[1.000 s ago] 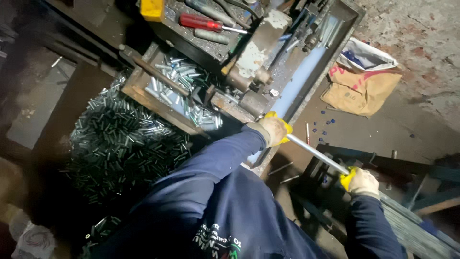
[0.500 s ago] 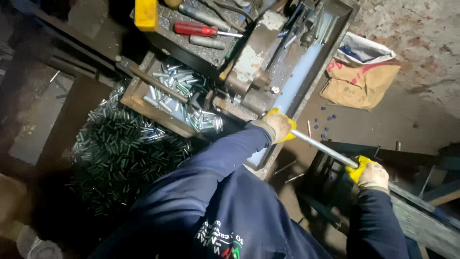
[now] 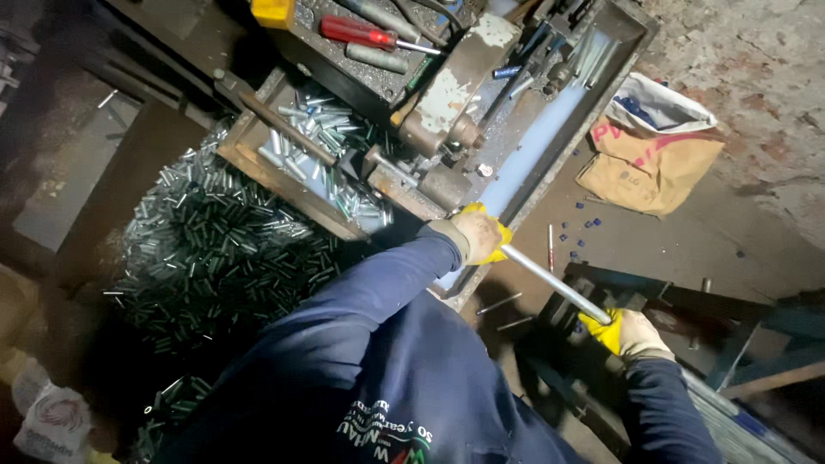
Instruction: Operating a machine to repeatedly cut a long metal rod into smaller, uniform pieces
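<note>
Two gloved hands share one long metal rod (image 3: 554,283), which runs on a slant from the upper left, at the mouth of the worn cutting machine (image 3: 455,112), down to the lower right. The left hand (image 3: 479,234) is clenched around the rod's upper end, right against the machine's trough, so it is the nearer one to the machine. The right hand (image 3: 627,333) grips the lower, outer end, well apart from the left along the same axis. Beside the machine, a wooden tray (image 3: 258,167) holds short cut metal pieces, and a large heap of them (image 3: 223,258) lies below it. A red-handled screwdriver (image 3: 365,33) rests on the machine's top, and a torn brown bag (image 3: 649,163) lies on the floor to the right.
</note>
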